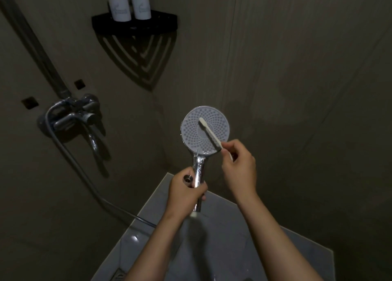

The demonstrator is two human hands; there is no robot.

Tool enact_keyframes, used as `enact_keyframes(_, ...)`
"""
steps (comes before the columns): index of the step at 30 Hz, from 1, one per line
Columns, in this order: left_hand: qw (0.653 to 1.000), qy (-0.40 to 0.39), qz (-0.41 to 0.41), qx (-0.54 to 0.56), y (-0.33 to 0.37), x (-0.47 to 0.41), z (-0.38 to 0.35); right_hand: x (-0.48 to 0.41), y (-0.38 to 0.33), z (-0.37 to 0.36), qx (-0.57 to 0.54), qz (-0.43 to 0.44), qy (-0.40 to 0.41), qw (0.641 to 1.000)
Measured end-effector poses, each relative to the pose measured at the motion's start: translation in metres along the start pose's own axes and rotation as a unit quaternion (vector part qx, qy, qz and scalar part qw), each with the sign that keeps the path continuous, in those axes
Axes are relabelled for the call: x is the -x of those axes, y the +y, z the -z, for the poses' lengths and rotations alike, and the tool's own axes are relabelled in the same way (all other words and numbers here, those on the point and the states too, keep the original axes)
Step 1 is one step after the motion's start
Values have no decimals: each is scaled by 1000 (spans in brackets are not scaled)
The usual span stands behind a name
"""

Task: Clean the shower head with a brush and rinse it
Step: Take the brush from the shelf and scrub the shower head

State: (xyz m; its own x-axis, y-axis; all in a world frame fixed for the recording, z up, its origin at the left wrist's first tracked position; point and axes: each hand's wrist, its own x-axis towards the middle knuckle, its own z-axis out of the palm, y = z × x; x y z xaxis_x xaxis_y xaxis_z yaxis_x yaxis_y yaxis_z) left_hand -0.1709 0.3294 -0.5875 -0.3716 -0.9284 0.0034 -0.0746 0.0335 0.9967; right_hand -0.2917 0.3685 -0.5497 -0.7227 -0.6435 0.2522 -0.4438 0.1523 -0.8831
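A round shower head (191, 130) with a pale grey nozzle face and a chrome handle is held up in the middle of the view, its face turned toward me. My left hand (186, 190) grips the chrome handle from the left. A white brush (209, 133) lies diagonally across the nozzle face, its head near the upper middle of the disc. My right hand (238, 164) pinches the brush's lower end just right of the head's rim.
A chrome mixer tap (73, 116) is mounted on the left wall, and a hose (89, 181) runs from it down toward my arms. A black corner shelf (133, 24) holds two dark bottles (129, 3). The pale tiled floor (233, 238) lies below.
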Motion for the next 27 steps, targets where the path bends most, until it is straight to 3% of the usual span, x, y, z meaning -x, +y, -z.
enact_keyframes(10,1000,-4,-15,3,0,1,-5,-16,1,10,-9,-21,98,995)
enact_keyframes(17,1000,-19,-13,-1,-3,0,-8,-10,-2,-3,-30,41,-17,999)
enact_keyframes(20,1000,-18,-15,7,-2,2,-9,-12,-2,-3,-26,45,-25,998)
enact_keyframes(27,1000,-13,-16,-2,-4,2,-8,-21,4,9,-10,23,67,997)
